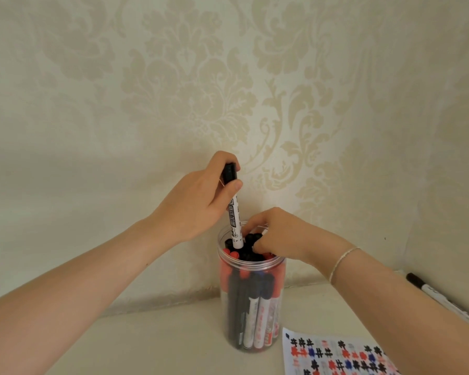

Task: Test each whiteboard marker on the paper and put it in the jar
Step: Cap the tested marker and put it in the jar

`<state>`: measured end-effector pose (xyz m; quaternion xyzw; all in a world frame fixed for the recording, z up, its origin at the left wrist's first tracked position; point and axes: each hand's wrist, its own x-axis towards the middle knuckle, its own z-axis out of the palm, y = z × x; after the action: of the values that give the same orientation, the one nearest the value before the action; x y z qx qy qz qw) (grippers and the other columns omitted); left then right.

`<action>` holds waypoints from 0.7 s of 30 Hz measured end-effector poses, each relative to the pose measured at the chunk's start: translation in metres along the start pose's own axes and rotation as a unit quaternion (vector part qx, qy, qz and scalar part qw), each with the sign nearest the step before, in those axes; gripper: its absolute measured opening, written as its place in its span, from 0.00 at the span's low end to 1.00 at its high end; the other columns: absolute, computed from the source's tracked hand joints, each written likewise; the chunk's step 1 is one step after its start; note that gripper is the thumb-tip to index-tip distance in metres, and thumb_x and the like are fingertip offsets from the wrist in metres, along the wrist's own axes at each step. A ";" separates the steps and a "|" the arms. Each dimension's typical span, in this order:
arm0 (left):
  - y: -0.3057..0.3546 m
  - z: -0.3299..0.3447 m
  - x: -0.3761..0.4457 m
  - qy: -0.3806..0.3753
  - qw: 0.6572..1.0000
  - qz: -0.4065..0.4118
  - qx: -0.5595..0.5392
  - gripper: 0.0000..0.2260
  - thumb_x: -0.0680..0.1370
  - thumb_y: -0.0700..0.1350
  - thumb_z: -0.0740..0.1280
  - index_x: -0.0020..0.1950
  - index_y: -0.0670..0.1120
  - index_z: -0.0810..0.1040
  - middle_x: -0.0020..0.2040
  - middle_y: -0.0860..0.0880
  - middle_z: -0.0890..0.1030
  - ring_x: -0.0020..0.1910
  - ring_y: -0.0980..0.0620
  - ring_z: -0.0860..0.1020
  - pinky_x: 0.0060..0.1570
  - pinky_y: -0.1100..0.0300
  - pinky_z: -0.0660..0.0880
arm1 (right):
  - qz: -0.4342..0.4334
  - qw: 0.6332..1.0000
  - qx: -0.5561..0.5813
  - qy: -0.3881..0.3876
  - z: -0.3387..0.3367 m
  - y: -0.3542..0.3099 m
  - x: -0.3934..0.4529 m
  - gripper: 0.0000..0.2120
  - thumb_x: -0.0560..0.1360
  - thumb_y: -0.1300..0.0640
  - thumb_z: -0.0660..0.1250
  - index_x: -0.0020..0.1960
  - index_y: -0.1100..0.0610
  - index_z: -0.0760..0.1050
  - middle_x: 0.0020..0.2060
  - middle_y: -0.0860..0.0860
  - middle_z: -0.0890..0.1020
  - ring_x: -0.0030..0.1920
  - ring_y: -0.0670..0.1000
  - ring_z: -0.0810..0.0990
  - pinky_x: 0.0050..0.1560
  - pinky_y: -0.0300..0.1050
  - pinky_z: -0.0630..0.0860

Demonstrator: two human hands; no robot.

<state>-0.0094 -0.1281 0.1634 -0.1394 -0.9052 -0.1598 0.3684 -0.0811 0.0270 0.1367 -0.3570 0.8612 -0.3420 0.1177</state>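
The left hand [201,201] pinches a black-capped marker [234,209] by its cap, upright, its lower end among the markers in the jar [251,307]. The right hand [278,234] reaches into the jar's mouth, fingers curled among the caps; whether they grip one I cannot tell. The paper [336,353] lies just right of the jar.

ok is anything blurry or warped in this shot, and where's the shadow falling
Head view: the marks on the paper are smeared and soft, and the marker at the right edge is blurred; the wide lens bows the forearms outward; soft, even light, with a faint shadow on the wall left of the jar; no glare.
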 end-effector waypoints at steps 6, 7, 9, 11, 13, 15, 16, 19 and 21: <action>0.014 -0.005 -0.002 0.064 0.995 0.048 -0.053 0.10 0.79 0.52 0.56 0.58 0.52 0.65 0.36 0.46 0.77 0.35 0.47 0.79 0.39 0.46 0.75 | -0.046 0.998 -0.005 0.040 0.004 0.005 -0.036 0.18 0.72 0.66 0.65 0.56 0.47 0.79 0.49 0.48 0.77 0.42 0.49 0.79 0.38 0.37 0.76; 0.018 -0.005 -0.002 0.056 0.995 0.060 -0.058 0.10 0.79 0.52 0.56 0.58 0.51 0.65 0.36 0.46 0.77 0.35 0.48 0.78 0.40 0.47 0.75 | -0.052 0.997 -0.009 0.052 0.004 0.006 -0.040 0.18 0.72 0.65 0.65 0.55 0.46 0.78 0.52 0.48 0.75 0.45 0.49 0.79 0.37 0.34 0.75; 0.025 -0.004 -0.003 0.038 0.994 0.075 -0.069 0.09 0.79 0.52 0.56 0.58 0.51 0.66 0.36 0.46 0.77 0.35 0.48 0.78 0.40 0.48 0.75 | -0.066 0.996 -0.023 0.063 0.005 0.009 -0.043 0.18 0.72 0.64 0.66 0.56 0.45 0.77 0.56 0.48 0.72 0.50 0.49 0.76 0.38 0.29 0.71; 0.032 -0.003 -0.004 0.026 0.993 0.082 -0.085 0.09 0.80 0.51 0.57 0.58 0.51 0.66 0.36 0.46 0.77 0.35 0.48 0.79 0.39 0.48 0.75 | -0.075 0.995 -0.036 0.062 0.005 0.012 -0.046 0.19 0.72 0.64 0.65 0.57 0.45 0.76 0.57 0.48 0.71 0.53 0.48 0.74 0.41 0.26 0.68; 0.038 -0.003 -0.006 0.021 0.991 0.090 -0.093 0.09 0.80 0.51 0.57 0.58 0.50 0.66 0.36 0.47 0.77 0.35 0.48 0.79 0.39 0.48 0.75 | -0.081 0.994 -0.047 0.050 0.005 0.013 -0.050 0.21 0.72 0.65 0.64 0.60 0.45 0.74 0.57 0.47 0.69 0.54 0.47 0.72 0.42 0.26 0.68; 0.043 -0.004 -0.009 0.024 0.990 0.104 -0.086 0.09 0.80 0.51 0.56 0.59 0.50 0.66 0.36 0.47 0.77 0.35 0.49 0.79 0.38 0.48 0.75 | -0.088 0.993 -0.066 0.034 0.005 0.013 -0.055 0.23 0.73 0.66 0.62 0.63 0.46 0.71 0.56 0.46 0.67 0.53 0.47 0.71 0.41 0.26 0.67; 0.044 -0.005 -0.010 0.029 0.990 0.111 -0.083 0.09 0.80 0.50 0.56 0.59 0.50 0.66 0.37 0.47 0.77 0.35 0.49 0.79 0.38 0.48 0.75 | -0.094 0.993 -0.073 0.026 0.004 0.012 -0.058 0.23 0.73 0.67 0.61 0.63 0.47 0.70 0.56 0.46 0.67 0.52 0.47 0.71 0.40 0.27 0.67; 0.049 -0.006 -0.014 0.041 0.988 0.122 -0.083 0.09 0.80 0.49 0.57 0.60 0.49 0.65 0.37 0.47 0.78 0.36 0.50 0.79 0.38 0.50 0.75 | -0.110 0.991 -0.074 0.007 0.004 0.011 -0.065 0.22 0.74 0.67 0.60 0.64 0.49 0.67 0.58 0.46 0.66 0.51 0.46 0.71 0.41 0.25 0.68; 0.052 -0.005 -0.016 0.036 0.987 0.115 -0.102 0.09 0.80 0.48 0.57 0.60 0.50 0.65 0.38 0.46 0.78 0.37 0.51 0.79 0.41 0.52 0.76 | -0.116 0.990 -0.077 0.009 0.006 0.011 -0.069 0.19 0.74 0.66 0.60 0.62 0.51 0.68 0.59 0.46 0.67 0.52 0.47 0.71 0.43 0.27 0.69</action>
<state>0.0241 -0.0848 0.1650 -0.2737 -0.8481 -0.2123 0.4009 -0.0346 0.0777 0.1226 -0.4597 0.8387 -0.2891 0.0417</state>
